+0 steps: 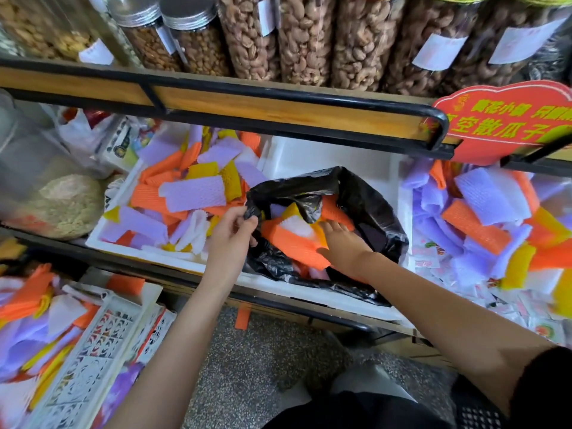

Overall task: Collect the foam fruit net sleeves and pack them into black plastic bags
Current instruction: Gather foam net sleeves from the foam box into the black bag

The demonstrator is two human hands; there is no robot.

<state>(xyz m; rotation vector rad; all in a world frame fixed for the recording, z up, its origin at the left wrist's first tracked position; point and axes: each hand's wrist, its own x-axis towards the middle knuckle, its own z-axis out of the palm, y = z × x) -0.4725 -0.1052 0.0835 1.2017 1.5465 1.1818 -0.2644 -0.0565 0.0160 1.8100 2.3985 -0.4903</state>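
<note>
Hands (pixel 230 229) pack bag (pixel 365 193) below "瓜子" sign (pixel 507 122).

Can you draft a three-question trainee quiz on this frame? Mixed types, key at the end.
1. True or false: the left hand pinches the rim of the black bag.
2. Where is the right hand? A) on a nut jar B) inside the bag, flat on the orange sleeve C) on the floor
3. Fill in: the bag sits in a ____ foam box, beside the sleeve pile.

Key: 1 true. 2 B. 3 white.
</note>
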